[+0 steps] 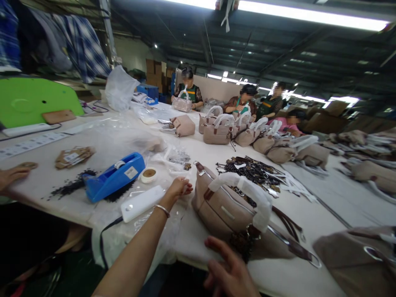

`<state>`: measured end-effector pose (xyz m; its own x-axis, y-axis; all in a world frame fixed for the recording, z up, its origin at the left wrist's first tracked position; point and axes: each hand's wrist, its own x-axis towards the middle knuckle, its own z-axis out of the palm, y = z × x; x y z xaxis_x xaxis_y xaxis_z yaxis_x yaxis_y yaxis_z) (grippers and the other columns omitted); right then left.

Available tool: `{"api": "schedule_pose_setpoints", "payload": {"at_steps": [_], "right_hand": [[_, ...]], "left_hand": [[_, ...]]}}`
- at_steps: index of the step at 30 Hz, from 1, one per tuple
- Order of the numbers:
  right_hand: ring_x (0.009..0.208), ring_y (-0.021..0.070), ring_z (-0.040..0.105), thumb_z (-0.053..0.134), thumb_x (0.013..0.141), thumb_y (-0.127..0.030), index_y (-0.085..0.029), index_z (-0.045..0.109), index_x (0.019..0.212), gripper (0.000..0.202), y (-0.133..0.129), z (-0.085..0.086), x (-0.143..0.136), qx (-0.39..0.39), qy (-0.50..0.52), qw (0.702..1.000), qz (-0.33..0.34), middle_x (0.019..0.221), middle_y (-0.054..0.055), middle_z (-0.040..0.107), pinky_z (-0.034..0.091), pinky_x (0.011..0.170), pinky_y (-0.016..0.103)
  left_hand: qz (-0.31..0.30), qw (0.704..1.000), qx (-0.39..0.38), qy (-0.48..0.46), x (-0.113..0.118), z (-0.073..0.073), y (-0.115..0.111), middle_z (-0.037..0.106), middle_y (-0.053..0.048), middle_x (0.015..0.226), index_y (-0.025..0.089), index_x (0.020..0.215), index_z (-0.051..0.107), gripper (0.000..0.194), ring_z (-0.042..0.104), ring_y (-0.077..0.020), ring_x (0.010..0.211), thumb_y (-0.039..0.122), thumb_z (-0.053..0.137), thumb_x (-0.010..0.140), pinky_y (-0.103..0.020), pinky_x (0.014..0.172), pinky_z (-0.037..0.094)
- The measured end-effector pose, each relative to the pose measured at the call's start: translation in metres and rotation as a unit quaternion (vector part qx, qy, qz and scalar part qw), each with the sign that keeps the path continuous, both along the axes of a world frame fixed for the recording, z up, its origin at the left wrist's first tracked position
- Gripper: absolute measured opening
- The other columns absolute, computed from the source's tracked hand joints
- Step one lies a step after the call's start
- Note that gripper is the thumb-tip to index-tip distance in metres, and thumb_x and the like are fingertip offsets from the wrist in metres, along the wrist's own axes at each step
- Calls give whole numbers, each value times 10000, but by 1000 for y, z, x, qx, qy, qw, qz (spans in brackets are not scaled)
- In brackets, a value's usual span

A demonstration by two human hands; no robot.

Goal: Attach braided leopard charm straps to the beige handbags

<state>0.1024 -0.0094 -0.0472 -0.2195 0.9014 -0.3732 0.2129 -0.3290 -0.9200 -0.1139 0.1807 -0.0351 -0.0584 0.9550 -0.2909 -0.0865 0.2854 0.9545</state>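
Note:
A beige handbag (pixel 227 212) with white-wrapped handles and brown leather tabs lies on the white table (pixel 188 243). My left hand (pixel 181 187), a metal bangle on its wrist, is beside the bag's left end with its fingers curled together; whatever they hold is too small to name. Below the bag's front, my right hand (pixel 227 268) has its fingers apart, with nothing in them, somewhat blurred. A dark charm (pixel 243 243) hangs from the bag's ring near that hand. Left of my left hand are a white device (pixel 142 203) and a tape roll (pixel 149 174).
A blue tape dispenser (pixel 114 177) stands among black bits. Dark chains (pixel 253 171) lie behind the bag. More beige bags (pixel 218 132) line the table, and another (pixel 355 255) is at right. Another person's hand (pixel 12 178) rests at far left. Several people work behind.

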Motion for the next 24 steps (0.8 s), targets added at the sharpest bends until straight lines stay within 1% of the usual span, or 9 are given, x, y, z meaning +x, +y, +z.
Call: {"api": "schedule_pose_setpoints", "payload": {"at_steps": [1, 2, 4, 6, 8, 12, 15, 17, 24], "right_hand": [[573, 198, 658, 695, 687, -631, -196, 456, 1369, 843, 11, 6, -20, -10, 55, 998, -12, 989, 123, 704, 493, 432, 272], [606, 192, 670, 746, 638, -622, -203, 405, 1389, 926, 22, 12, -39, -18, 107, 994, -24, 1233, 176, 607, 502, 422, 274], [598, 163, 672, 781, 591, -637, -206, 407, 1350, 950, 40, 23, -68, -61, 183, 981, -35, 1402, 208, 455, 524, 424, 280], [559, 131, 656, 768, 617, -651, -164, 481, 1230, 834, 53, 30, -86, -108, 229, 967, -16, 1300, 197, 550, 531, 432, 260], [494, 99, 616, 745, 654, -658, -130, 535, 1089, 715, 61, 31, -96, -132, 250, 959, -1, 1040, 147, 684, 508, 415, 216], [406, 70, 541, 772, 628, -643, -105, 574, 967, 666, 71, 21, -104, -123, 249, 960, -29, 737, 76, 703, 428, 352, 159], [373, 65, 503, 824, 573, -601, -98, 598, 902, 642, 78, 14, -106, -129, 239, 961, -53, 632, 40, 677, 390, 327, 156], [367, 60, 491, 824, 598, -575, -101, 607, 884, 595, 81, 12, -105, -141, 243, 957, -68, 600, 20, 664, 386, 329, 154], [378, 47, 499, 808, 698, -438, -103, 614, 841, 413, 86, 8, -103, -185, 266, 944, -63, 606, 15, 667, 379, 327, 132]], "left_hand": [[4, 999, -2, -35, 0, 0, -3, 567, 14, 639, 185, 713, 448, 178, 608, -120, 570, 282, 585, 773, -288, 635, 531], [7, 998, -4, -65, 0, 0, -6, 550, 25, 626, 184, 714, 447, 192, 599, -112, 558, 283, 604, 763, -290, 639, 539], [18, 993, -7, -114, -1, 0, -10, 522, 42, 601, 183, 722, 448, 205, 579, -100, 533, 274, 629, 753, -286, 627, 544], [33, 988, -6, -148, -2, -2, -11, 503, 57, 581, 182, 743, 452, 204, 553, -87, 506, 255, 642, 754, -270, 600, 538], [52, 984, -4, -170, 0, -6, -10, 487, 72, 566, 182, 767, 457, 201, 523, -72, 481, 245, 648, 765, -249, 571, 526], [84, 979, -7, -187, 9, -17, -3, 444, 99, 533, 189, 764, 442, 254, 451, -49, 426, 277, 680, 770, -196, 486, 464], [101, 978, -17, -185, 15, -25, 4, 408, 108, 521, 188, 751, 433, 272, 394, -37, 394, 305, 673, 801, -158, 407, 363], [108, 978, -26, -177, 17, -28, 6, 410, 102, 542, 170, 776, 472, 229, 373, -34, 393, 312, 633, 855, -153, 379, 313], [127, 981, -34, -146, 19, -29, 8, 541, 42, 711, 132, 952, 580, 208, 445, -44, 478, 338, 556, 937, -166, 416, 385]]}}
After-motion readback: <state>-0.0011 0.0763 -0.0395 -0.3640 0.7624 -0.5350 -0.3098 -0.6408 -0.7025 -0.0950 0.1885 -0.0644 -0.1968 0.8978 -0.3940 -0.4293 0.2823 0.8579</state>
